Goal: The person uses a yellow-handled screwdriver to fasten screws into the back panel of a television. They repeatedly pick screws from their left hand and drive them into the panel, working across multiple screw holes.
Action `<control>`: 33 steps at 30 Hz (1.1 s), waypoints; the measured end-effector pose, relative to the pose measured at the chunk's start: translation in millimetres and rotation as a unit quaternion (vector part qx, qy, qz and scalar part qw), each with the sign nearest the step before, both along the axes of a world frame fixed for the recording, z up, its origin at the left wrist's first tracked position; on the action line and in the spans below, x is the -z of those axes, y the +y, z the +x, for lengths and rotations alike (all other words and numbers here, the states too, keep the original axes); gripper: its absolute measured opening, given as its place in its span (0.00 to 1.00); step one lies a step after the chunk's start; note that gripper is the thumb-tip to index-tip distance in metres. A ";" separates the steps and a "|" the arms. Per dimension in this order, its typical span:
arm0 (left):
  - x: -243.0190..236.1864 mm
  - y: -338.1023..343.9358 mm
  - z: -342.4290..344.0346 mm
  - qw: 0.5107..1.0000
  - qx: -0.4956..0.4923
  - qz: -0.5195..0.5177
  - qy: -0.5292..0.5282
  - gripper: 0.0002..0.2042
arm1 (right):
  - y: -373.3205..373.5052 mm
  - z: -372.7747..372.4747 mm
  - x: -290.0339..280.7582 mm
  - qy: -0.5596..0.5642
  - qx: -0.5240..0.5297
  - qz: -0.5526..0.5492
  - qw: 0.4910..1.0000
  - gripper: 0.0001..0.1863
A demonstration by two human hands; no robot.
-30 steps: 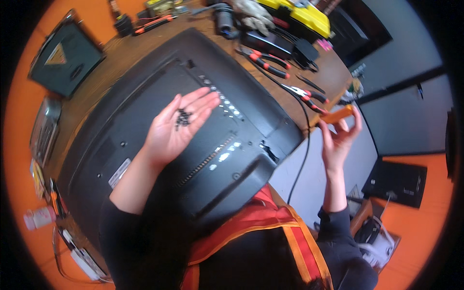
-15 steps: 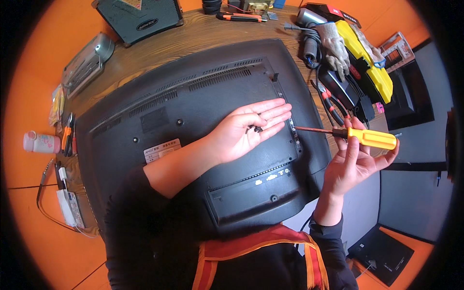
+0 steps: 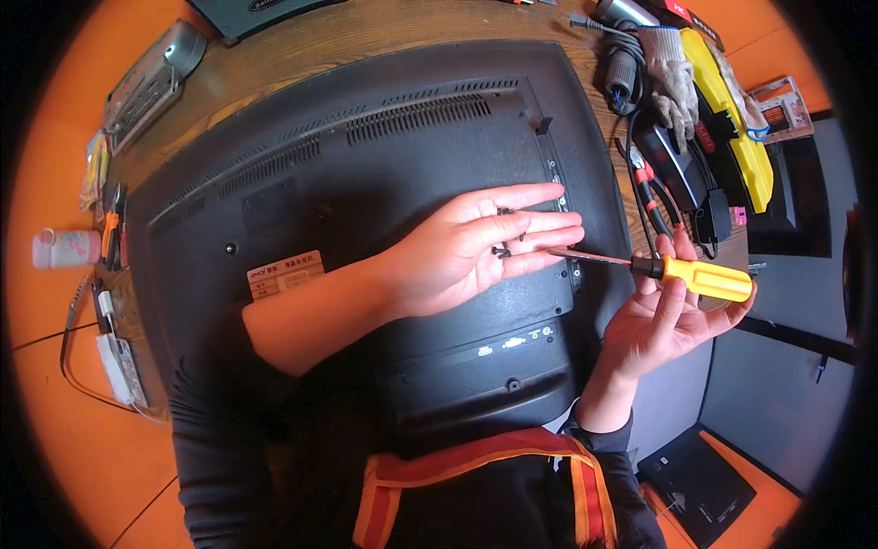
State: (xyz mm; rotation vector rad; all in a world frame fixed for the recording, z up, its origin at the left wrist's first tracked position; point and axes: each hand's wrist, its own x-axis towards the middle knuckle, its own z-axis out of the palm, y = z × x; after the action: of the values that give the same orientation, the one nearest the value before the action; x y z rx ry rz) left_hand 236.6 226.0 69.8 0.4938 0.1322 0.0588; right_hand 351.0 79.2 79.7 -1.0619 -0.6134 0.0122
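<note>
Left hand (image 3: 462, 247) out over the black casing (image 3: 412, 192), palm turned up, fingers stretched straight and the thumb folded inward across a small cluster of dark screws (image 3: 500, 250)! They sit in the palm near the finger bases, loosely cradled rather than clenched.

In from the right comes the other half of the action: the right hand (image 3: 672, 316) grips a screwdriver (image 3: 706, 278) by its yellow handle, fingertips wrapped round it, shaft pointing left. The tip is right at the left hand's outer fingers (touching or just above them, I cannot tell).

Beneath it all, the casing lies flat on the wooden table (image 3: 412, 26), vent slots along its far side, a pale label (image 3: 291, 271) partly covered by the left forearm. Beyond its right edge, red-and-black pliers (image 3: 646, 178), a grey work glove (image 3: 670, 78) and a long yellow case (image 3: 752, 169) crowd together. Over on the far left, a pink jar (image 3: 69, 248) stands near an orange-handled tool (image 3: 112, 229).
</note>
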 end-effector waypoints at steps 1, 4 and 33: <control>0.2 0.1 0.3 1.000 0.001 -0.003 0.002 0.21 | -0.1 -1.2 0.7 -0.004 -0.007 -0.003 1.000 0.40; 1.7 -0.1 0.1 1.000 -0.002 0.020 0.007 0.20 | -0.8 -3.9 5.9 -0.067 -0.001 -0.030 0.997 0.37; -3.4 -0.3 -2.9 0.999 0.030 0.031 0.008 0.17 | -0.1 -12.2 6.9 -0.068 0.071 -0.008 0.995 0.40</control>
State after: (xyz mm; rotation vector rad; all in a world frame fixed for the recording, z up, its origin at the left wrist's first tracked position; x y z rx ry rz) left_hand 233.7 225.7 73.1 0.5601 0.1318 -0.0001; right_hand 338.8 79.2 72.8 -1.1258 -0.6610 -0.1806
